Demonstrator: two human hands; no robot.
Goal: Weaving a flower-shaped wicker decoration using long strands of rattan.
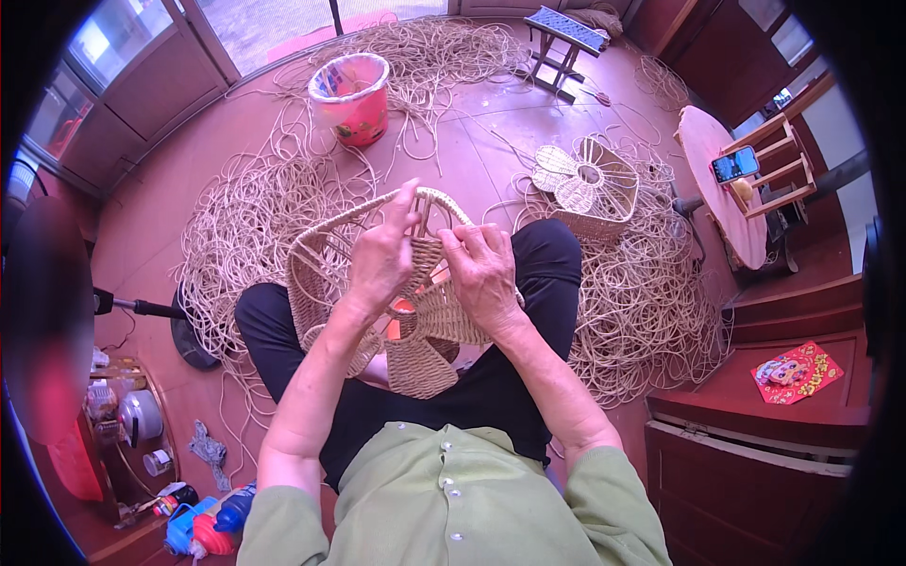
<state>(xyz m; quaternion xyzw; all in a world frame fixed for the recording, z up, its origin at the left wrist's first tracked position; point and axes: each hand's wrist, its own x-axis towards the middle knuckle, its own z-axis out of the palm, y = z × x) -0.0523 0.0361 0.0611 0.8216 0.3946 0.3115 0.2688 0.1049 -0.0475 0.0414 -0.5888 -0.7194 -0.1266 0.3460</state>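
Observation:
A half-woven straw-cord basket [422, 370] with flower-petal panels rests on my lap between my knees. Some of its frame bars show bare, and an orange-red patch shows through a gap in the middle. My left hand [385, 257] is at the upper part of the weave, index finger pointing up and the other fingers curled against the basket. My right hand [479, 269] pinches the edge of the upper petal, thumb and fingertips together. Any strand between the fingertips is too small to make out.
Loose cord [250, 222] lies heaped on both sides and at the back. Ahead stands a red bucket [362, 124]; a folding stool [559, 52] is farther right. Another flower basket [609, 217] sits on the right-hand cord. A phone [735, 165] leans by a wooden chair.

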